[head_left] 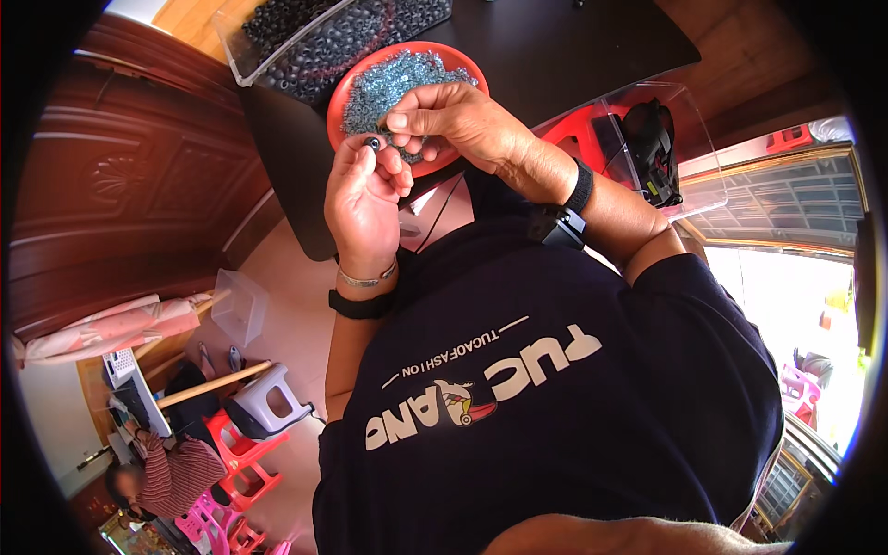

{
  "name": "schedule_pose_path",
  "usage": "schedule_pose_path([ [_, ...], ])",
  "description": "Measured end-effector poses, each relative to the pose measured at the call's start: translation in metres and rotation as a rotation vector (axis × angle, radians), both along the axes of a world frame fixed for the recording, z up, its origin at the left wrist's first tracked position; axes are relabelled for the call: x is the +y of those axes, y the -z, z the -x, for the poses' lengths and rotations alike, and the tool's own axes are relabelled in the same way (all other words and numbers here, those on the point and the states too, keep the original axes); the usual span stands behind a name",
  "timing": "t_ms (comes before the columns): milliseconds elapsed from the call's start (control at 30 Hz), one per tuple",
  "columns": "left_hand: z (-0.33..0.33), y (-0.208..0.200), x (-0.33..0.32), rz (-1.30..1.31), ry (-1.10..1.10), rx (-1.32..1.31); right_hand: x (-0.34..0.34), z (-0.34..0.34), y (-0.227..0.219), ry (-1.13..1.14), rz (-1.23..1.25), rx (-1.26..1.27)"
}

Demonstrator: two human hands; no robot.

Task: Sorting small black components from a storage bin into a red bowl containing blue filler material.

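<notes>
My left hand [359, 199] is pinching a small round black part [373, 143] with a hole in its end, between thumb and fingertips. Close beside it, my right hand [467, 129] has its thumb and forefinger pressed together; whatever they hold is too small to make out. Both hands are over the near side of a red round bowl [336, 109], which is heaped with small shiny blue-silver pieces [393, 79]. Behind the bowl to the left stands a clear plastic box [242, 76] full of small black ring-shaped parts [319, 69].
The bowl and box stand on a dark table [564, 51]. At right, a clear bin [698, 190] holds a black item [647, 148], next to a red stool [578, 134]. Another person [185, 476] sits at lower left near stools [268, 402]. A clear container [239, 305] lies on the floor.
</notes>
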State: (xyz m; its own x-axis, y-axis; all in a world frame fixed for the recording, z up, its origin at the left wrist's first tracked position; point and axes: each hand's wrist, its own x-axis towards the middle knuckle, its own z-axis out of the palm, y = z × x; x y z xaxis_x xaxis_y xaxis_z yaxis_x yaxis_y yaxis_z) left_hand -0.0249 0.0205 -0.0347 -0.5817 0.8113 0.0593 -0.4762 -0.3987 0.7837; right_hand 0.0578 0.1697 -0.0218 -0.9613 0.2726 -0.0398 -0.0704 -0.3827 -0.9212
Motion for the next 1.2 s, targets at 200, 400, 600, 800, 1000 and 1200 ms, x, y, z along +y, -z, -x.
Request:
schedule_pose_path([
  [200,-0.005,0.005,0.004,0.039,-0.014,-0.03,0.0,0.001,0.004,-0.008,-0.179,-0.039],
  [400,-0.003,0.006,0.002,0.001,0.027,-0.036,-0.001,0.002,-0.004,-0.049,-0.188,-0.048],
  [600,-0.006,-0.002,0.005,0.044,-0.03,-0.07,-0.004,0.001,-0.007,-0.023,-0.192,-0.036],
  [800,-0.005,-0.001,0.004,0.038,0.012,-0.052,-0.001,0.0,-0.011,-0.094,-0.202,-0.045],
  [1000,-0.002,0.0,0.001,0.003,0.095,-0.12,0.008,0.003,-0.001,-0.229,0.123,0.006],
  [1200,-0.002,0.0,0.002,0.039,0.09,-0.09,0.011,0.002,-0.001,-0.248,0.13,-0.015],
])
